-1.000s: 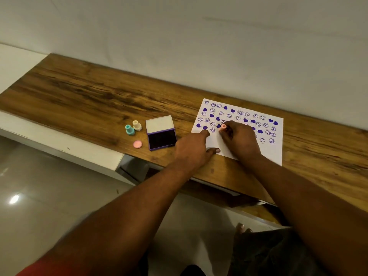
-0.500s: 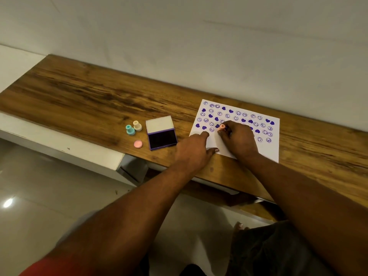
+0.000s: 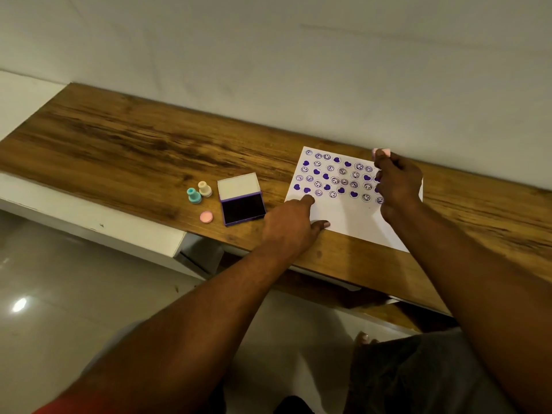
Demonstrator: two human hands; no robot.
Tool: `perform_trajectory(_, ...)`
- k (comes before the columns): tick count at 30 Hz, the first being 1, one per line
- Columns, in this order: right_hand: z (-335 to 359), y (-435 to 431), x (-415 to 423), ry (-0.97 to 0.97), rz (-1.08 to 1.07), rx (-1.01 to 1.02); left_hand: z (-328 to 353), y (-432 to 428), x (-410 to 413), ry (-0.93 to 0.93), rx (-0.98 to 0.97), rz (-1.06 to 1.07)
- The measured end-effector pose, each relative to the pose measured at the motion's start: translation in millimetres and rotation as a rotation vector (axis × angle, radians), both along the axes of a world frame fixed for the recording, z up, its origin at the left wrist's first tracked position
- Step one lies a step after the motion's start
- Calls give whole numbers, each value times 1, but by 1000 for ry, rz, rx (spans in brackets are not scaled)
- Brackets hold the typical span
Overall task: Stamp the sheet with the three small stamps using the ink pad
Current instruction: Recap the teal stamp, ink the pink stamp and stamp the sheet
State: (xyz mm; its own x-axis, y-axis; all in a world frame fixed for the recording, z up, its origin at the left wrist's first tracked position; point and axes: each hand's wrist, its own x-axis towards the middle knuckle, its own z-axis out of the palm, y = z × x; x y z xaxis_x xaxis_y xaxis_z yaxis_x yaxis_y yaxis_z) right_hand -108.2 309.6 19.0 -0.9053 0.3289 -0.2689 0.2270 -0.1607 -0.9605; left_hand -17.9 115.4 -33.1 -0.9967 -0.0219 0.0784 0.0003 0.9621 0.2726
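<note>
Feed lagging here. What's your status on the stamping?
Right hand grips pink stamp, lifted over sheet. Left hand pins sheet's near-left corner. Ink pad open; nothing in the way.

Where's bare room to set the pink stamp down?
Free: the long wooden top left of the ink pad, and the sheet's blank near strip. Crowded: teal stamp, cream stamp and pink cap beside the pad.

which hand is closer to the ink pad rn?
Left. The left hand rests on the sheet's near-left corner, just right of the ink pad. The right hand holds the pink stamp over the sheet's far-right side.
</note>
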Motion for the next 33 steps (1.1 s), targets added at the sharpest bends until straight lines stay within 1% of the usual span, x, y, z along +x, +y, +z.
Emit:
perform_trajectory(9, -14, -15, 0, 3, 57, 137, 3, 1, 3, 10, 31, -5)
perform_trajectory(12, -15, -23, 2, 36, 95, 272, 4, -1, 3, 28, 51, -3)
perform_trajectory(15, -10, -35, 3, 109, 166, 416, 16, -9, 2, 55, 96, 29)
perform_trajectory(19, -2, -60, 6, 203, 253, 506, 38, -39, 3, 109, 166, 63)
perform_trajectory(23, 5, -95, 12, 275, 353, 545, 54, -84, 12, 150, 216, 136)
perform_trajectory(26, 8, -126, 20, 347, 449, 536, 59, -121, 24, 196, 224, 210)
perform_trajectory(30, 9, -167, 34, 402, 648, 586, 57, -165, 40, 119, 206, 306)
perform_trajectory(33, 8, -193, 45, 464, 790, 644, 57, -194, 50, 70, 224, 324)
